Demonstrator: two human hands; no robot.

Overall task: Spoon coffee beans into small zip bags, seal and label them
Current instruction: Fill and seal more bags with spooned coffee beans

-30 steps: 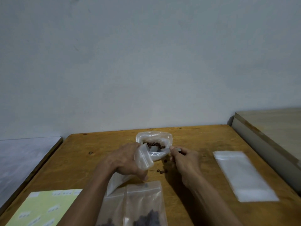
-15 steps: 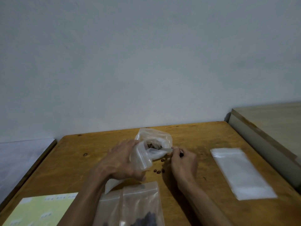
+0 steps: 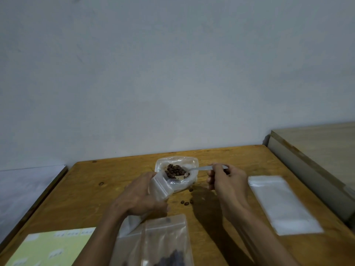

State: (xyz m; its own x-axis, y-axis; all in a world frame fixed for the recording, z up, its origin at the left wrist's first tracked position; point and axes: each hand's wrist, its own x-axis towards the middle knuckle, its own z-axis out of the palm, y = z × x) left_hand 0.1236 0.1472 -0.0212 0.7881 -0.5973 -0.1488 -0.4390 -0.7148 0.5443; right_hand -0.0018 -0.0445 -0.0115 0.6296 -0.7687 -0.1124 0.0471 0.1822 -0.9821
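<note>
Thin clear plastic makes the small zip bag (image 3: 159,191) limp and slippery, so the left hand (image 3: 138,198) grips it just below the mouth, mid-worktop (image 3: 86,189), beside the bean bag (image 3: 176,170). The right hand (image 3: 226,177) pinches a light, stiff spoon (image 3: 199,168) by its handle end, bowl in the beans (image 3: 174,169). Loose beans roll readily, as the strays (image 3: 185,203) show, so I'd keep the mouth wide open.

Plain grey wall (image 3: 172,73) behind wooden table (image 3: 86,189), pale cabinet (image 3: 317,150) alongside, dim light.
</note>
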